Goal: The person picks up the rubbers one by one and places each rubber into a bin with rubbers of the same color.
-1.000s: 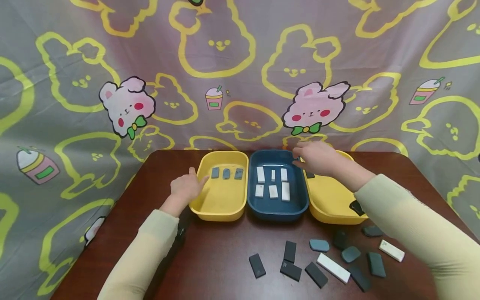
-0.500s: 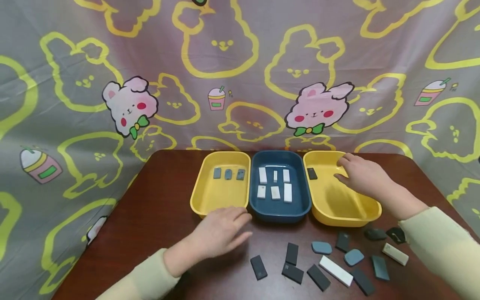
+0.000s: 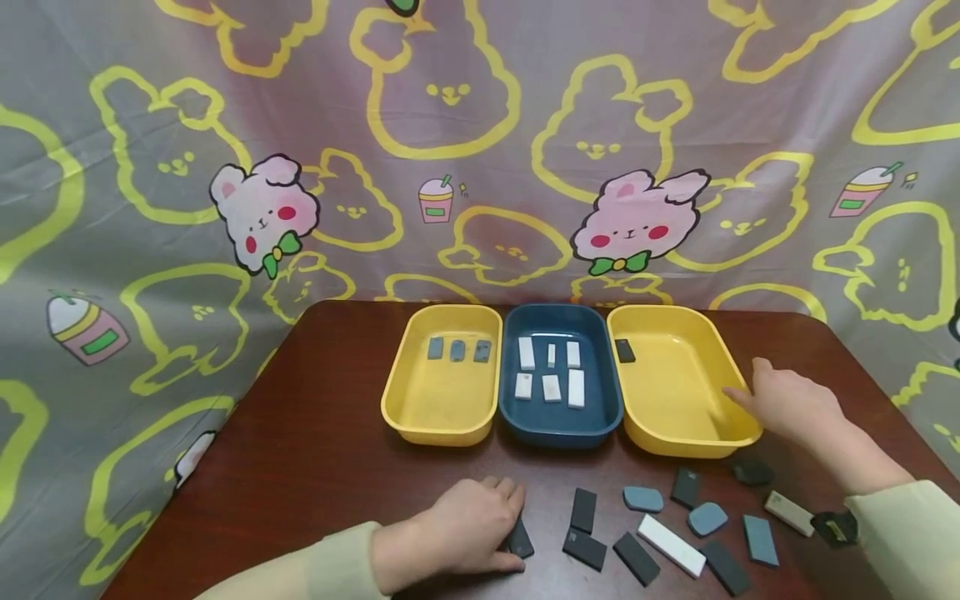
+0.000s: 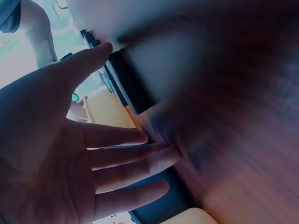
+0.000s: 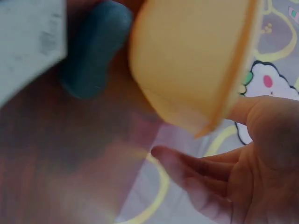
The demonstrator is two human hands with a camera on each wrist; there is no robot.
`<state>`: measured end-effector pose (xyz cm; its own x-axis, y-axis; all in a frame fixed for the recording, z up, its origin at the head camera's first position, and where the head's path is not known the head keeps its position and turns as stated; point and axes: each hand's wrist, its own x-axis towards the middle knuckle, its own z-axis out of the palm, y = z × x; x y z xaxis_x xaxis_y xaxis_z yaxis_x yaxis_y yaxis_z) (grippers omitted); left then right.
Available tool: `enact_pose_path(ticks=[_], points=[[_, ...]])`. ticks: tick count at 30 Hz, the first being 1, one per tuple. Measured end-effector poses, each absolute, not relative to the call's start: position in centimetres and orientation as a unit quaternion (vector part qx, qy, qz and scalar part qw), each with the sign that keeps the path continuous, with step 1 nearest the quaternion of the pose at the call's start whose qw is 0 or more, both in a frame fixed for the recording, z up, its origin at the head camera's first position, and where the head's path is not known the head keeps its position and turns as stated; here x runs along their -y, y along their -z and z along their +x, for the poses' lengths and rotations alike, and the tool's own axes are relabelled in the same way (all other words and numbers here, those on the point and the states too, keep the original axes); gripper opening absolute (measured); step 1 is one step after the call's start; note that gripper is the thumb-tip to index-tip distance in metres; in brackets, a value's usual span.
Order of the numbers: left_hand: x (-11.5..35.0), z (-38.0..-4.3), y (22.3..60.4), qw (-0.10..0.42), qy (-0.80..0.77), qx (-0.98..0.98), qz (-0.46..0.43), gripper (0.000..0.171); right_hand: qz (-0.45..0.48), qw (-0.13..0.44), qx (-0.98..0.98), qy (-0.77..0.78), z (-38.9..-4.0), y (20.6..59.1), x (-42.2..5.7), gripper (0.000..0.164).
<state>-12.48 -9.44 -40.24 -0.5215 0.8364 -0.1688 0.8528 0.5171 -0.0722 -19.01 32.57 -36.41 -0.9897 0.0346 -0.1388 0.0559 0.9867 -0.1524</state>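
My left hand (image 3: 472,525) is low over the table, at a small black rectangular block (image 3: 519,540) that it partly covers. In the left wrist view its thumb and fingers are spread and fairly straight, with a black block (image 4: 131,84) beyond the gap between them. Whether the fingertips touch it, I cannot tell. Beside the front right rim of the right yellow tray (image 3: 693,446), my right hand (image 3: 798,404) hovers with extended fingers and holds nothing. That tray has one black block (image 3: 625,351) at its left wall.
A blue tray (image 3: 558,435) with several white blocks stands in the middle. The left yellow tray (image 3: 442,417) has three grey-blue pieces. Several black blocks (image 3: 585,549), grey-blue pieces (image 3: 707,518) and white blocks (image 3: 671,546) lie loose at the front right.
My right hand has left the right tray's black block, moving right and toward me past the rim. My left hand has come from the left tray down to the loose black block.
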Motion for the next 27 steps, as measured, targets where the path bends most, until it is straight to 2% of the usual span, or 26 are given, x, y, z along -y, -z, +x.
enact_pose_path(ticks=[3,10,17,20,27], points=[[9.4,-12.5,40.4,0.040,0.078,-0.861,0.501,0.063,0.037,0.073,-0.992,0.095,-18.9,37.0,-32.7,0.077],[9.2,-12.2,40.5,0.036,0.067,-0.843,0.533,0.039,0.024,0.077,-0.991,0.104,-18.6,38.4,-32.6,0.030],[8.9,-12.3,40.3,0.041,0.056,-0.842,0.535,0.032,0.021,0.080,-0.991,0.102,-18.4,38.8,-32.5,0.024],[9.0,-12.9,39.8,0.045,0.036,-0.848,0.526,0.035,0.008,0.082,-0.992,0.091,-18.5,38.8,-32.6,0.021],[9.1,-14.6,37.6,0.007,-0.030,-0.852,0.522,0.045,-0.012,0.089,-0.993,0.071,-18.6,38.4,-32.2,0.015]])
